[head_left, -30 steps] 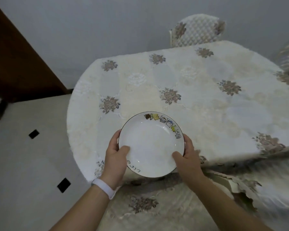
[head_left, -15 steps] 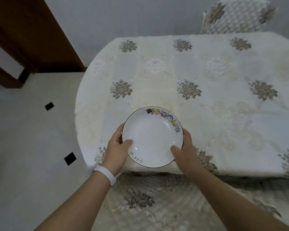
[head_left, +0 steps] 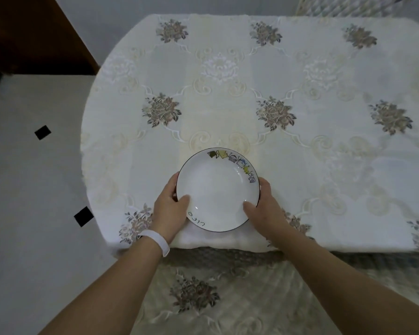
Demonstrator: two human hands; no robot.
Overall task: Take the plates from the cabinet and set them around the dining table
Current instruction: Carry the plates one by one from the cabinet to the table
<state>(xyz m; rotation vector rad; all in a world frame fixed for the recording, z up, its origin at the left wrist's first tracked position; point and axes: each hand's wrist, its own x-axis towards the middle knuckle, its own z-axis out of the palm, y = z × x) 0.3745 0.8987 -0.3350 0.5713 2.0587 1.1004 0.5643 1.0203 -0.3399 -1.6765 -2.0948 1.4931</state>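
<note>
A white plate (head_left: 217, 189) with a thin dark rim and small coloured drawings along its far right edge is held over the near edge of the dining table (head_left: 324, 97). My left hand (head_left: 171, 209) grips its left rim, thumb on top. My right hand (head_left: 264, 206) grips the right rim the same way. The table wears a cream cloth with embroidered flower patches. Whether the plate touches the cloth I cannot tell. A white band sits on my left wrist.
A fabric-covered chair seat (head_left: 203, 298) lies directly below my arms at the table's near side. Another padded chair back (head_left: 344, 6) shows beyond the far edge. A dark wooden door (head_left: 34, 35) stands at the upper left. Pale tiled floor (head_left: 29, 189) lies on the left.
The view has swung to face the table squarely and closer. The plate, still in both hands, has come forward over the near edge of the cloth.
</note>
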